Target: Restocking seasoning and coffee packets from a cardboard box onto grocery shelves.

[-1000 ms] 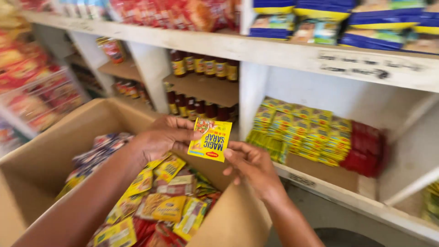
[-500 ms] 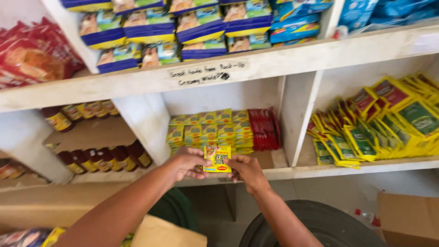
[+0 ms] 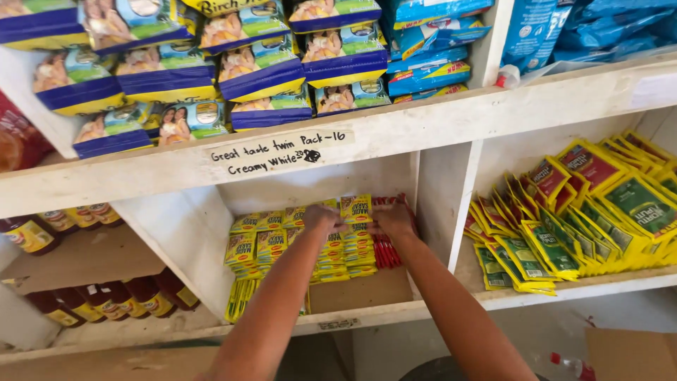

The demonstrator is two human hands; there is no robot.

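Both hands — left hand [image 3: 321,217], right hand [image 3: 393,219] — pinch the small yellow foil sachet [image 3: 356,209]; seat it squarely atop the yellow sachet stack [image 3: 345,250] at 6 o'clock.

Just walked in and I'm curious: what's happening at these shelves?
A person has both hands in a white shelf compartment. The left hand and right hand hold a yellow sachet at the top of the yellow sachet stacks. Red packets stand beside them.

Yellow sachet [image 3: 355,209], flat, printed face outward, upright. Pinched between fingers [image 3: 331,214] at its left edge and fingers at its right edge, atop stacked yellow sachets [image 3: 345,250] just below them.
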